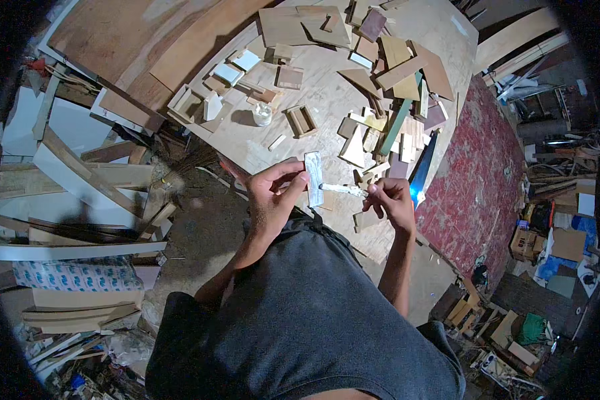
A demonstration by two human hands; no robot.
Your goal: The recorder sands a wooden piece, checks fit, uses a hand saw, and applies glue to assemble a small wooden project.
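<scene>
My left hand (277, 193) grips a small rectangular wooden piece (314, 167) by its left edge, thumb in front. The face of that piece is smeared with white. In my right hand (392, 200) is a thin stick (345, 189) coated in white, pinched at its right end; its tip touches the piece's right side. Both hands are over the near edge of the worktable. Beyond them stand an open white tub (262, 114) and a small open wooden box (303, 121). A narrow wood strip (277, 143) lies near the tub.
Wood offcuts (400, 133) are heaped on the table's right side, beside a shiny blue blade (423, 172). Small box-like pieces (228, 72) sit at the back left. Boards (87, 173) are stacked to the left; a worn red surface (470, 180) lies to the right.
</scene>
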